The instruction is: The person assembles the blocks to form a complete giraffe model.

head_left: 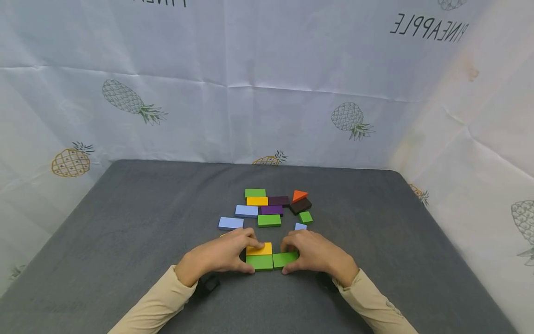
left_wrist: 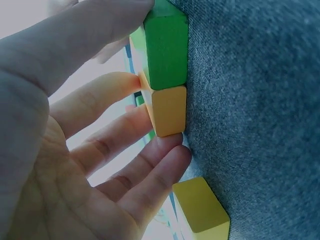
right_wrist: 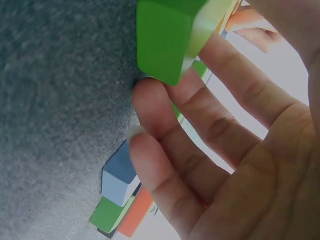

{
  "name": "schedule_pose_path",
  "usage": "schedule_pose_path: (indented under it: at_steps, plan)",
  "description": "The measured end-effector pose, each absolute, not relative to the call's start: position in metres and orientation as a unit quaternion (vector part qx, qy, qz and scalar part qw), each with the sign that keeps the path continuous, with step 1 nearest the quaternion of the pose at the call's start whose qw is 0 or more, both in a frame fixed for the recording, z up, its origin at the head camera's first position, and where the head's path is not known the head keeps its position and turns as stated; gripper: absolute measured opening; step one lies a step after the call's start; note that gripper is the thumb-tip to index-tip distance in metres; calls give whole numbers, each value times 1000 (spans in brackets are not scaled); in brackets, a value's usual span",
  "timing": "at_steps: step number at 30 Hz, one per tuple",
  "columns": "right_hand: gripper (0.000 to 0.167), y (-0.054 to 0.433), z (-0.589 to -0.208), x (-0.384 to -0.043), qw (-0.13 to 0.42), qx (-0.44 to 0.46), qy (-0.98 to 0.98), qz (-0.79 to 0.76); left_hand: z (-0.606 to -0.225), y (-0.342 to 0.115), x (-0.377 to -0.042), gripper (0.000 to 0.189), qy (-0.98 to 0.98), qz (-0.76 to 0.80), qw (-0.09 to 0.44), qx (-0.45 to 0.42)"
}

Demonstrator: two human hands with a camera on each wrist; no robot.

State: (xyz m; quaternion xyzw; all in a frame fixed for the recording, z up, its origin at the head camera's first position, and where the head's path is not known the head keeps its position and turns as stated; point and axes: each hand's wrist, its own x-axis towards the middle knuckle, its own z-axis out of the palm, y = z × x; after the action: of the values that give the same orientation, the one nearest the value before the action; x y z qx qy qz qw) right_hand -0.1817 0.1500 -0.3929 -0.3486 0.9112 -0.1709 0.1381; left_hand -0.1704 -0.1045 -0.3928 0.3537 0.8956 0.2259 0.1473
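Observation:
Two green rectangular blocks lie end to end on the grey cloth: the left green block and the right green block. A yellow block sits flush along the far side of the left one. My left hand holds this pair, its thumb at the green block's near edge and its index finger on top of the yellow block. My right hand grips the right green block, thumb at the near side and fingers curled around the far side and right end.
Beyond the hands lie several blocks: a green block, blue blocks, a purple block, dark blocks and an orange triangle. Another yellow block lies beside my left fingers. A patterned white curtain hangs behind.

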Motion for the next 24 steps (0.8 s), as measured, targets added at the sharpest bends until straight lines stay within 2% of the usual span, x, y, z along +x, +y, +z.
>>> schedule_pose_path:
  at_steps: [24]
  plan:
    - [27, 145, -392, -179, 167, -353, 903, -182, -390, -103, -167, 54, 897, 212, 156, 355]
